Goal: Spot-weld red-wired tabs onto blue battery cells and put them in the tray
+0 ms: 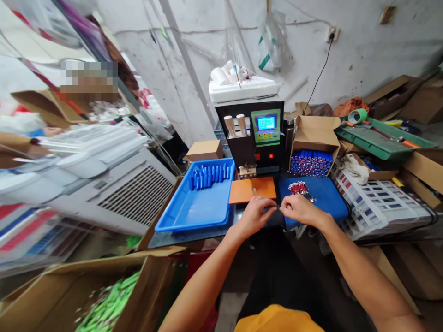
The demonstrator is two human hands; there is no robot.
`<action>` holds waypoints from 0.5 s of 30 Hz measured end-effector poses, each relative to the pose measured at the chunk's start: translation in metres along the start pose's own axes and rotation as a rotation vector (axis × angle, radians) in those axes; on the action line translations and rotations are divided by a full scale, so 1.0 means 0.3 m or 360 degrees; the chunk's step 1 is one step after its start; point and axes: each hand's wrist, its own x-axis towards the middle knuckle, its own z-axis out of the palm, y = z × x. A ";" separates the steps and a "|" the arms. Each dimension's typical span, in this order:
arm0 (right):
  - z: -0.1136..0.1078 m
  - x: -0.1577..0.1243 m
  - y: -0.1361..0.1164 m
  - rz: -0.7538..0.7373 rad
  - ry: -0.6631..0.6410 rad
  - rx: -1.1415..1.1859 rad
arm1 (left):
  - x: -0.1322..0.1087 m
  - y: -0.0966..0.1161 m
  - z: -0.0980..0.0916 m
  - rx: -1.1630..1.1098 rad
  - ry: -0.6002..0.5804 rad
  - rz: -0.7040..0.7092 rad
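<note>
My left hand (258,215) is closed in a pinch in front of the orange board (238,191). Just right of it, my right hand (299,210) pinches too, by the near edge of the blue pad (332,198). Their fingertips almost meet; whatever small thing lies between them is too tiny to make out. On the pad, behind my right hand, lies a pile of small red-and-white pieces with silvery ends (299,187). Behind the board stands a black machine (224,138) with a lit display (266,122) and a metal head (247,171) over the board.
A blue tray (194,214) on the left holds rows of blue cylinders (209,176). More blue cylinders fill a cardboard box (316,127) at right. Lower left, another carton (152,286) contains green pieces (114,302). A white crate (380,207) stands right of the pad.
</note>
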 end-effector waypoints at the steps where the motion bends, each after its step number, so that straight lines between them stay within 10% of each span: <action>1: 0.006 0.002 0.006 0.0013 0.0030 0.0066 | -0.005 -0.005 0.007 -0.0123 0.0014 -0.0110; 7: 0.091 0.019 0.051 0.0025 0.0351 0.0899 | -0.027 -0.058 0.057 -0.0967 0.0320 -0.0678; 15: 0.270 0.112 0.050 0.0124 0.0435 0.1302 | -0.031 -0.100 0.047 -0.1232 0.0459 -0.0825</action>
